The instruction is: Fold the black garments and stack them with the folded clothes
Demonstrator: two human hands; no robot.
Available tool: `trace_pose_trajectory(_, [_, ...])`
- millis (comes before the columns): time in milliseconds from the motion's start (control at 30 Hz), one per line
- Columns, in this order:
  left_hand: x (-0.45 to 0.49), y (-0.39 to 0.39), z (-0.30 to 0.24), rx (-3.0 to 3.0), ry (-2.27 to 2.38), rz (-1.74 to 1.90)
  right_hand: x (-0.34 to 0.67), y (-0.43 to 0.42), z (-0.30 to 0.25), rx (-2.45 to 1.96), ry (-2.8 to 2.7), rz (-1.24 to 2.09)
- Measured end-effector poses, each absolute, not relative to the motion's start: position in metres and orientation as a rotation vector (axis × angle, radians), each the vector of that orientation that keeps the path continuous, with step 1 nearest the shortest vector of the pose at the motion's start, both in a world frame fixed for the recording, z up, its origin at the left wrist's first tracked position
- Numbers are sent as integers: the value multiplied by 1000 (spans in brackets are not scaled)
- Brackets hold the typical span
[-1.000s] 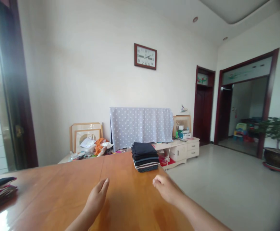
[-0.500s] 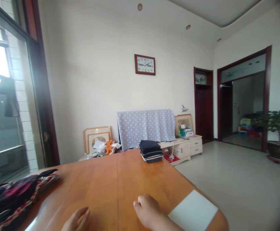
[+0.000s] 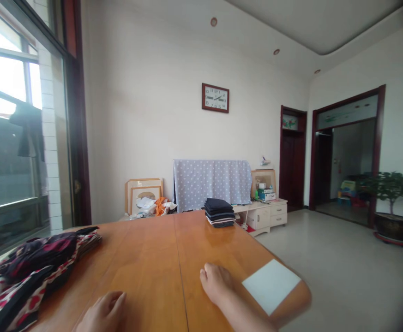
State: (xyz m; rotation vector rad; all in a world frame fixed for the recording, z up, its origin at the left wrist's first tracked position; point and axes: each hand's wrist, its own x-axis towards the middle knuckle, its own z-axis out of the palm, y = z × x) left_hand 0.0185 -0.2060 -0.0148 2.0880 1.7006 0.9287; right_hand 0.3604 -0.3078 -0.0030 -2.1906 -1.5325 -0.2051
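Observation:
My left hand (image 3: pixel 102 312) lies at the bottom edge of the view on the orange-brown wooden table (image 3: pixel 146 263), its fingers loosely curled and holding nothing. My right hand (image 3: pixel 215 284) rests on the tabletop just left of a white square card (image 3: pixel 271 286), close to it but apparently not touching. A heap of red, white and dark patterned clothes (image 3: pixel 31 267) lies at the table's left side. A neat stack of folded dark clothes (image 3: pixel 219 213) sits at the far end.
Beyond the table stands a low cream cabinet (image 3: pixel 261 216) with boxes on it, beside a polka-dot cloth (image 3: pixel 211 184) and leaning picture frames (image 3: pixel 144 196). A large window (image 3: pixel 10 129) fills the left. A potted plant (image 3: pixel 393 207) stands at right on a tiled floor.
The view has swung left, bringing in the window, and both hands sit lower in the picture. The white card and more of the patterned clothes have come into view. No object has visibly been moved.

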Motion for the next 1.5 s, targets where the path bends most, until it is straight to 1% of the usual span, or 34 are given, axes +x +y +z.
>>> trace_pose_trajectory(233, [20,-211,-14,2167,1741,787,361,-309,-9,-2208,-1568,-220])
trace_pose_trajectory(567, [24,-220,-5,2180,1785,723,360,-305,-11,-2271,-1577,-204])
trace_pose_trajectory(767, [27,-235,3,2174,1797,787,359,-310,-12,-2263,-1617,-211])
trace_pose_trajectory(967, [29,-247,7,2096,1881,795,370,-302,-22,-2255,-1719,-127])
trace_pose_trajectory(1333, [24,-238,-9,1977,1875,906,396,-285,-42,-2173,-1804,57])
trace_pose_trajectory(1500, [16,-226,-5,1888,1895,973,400,-283,-46,-2131,-1766,137])
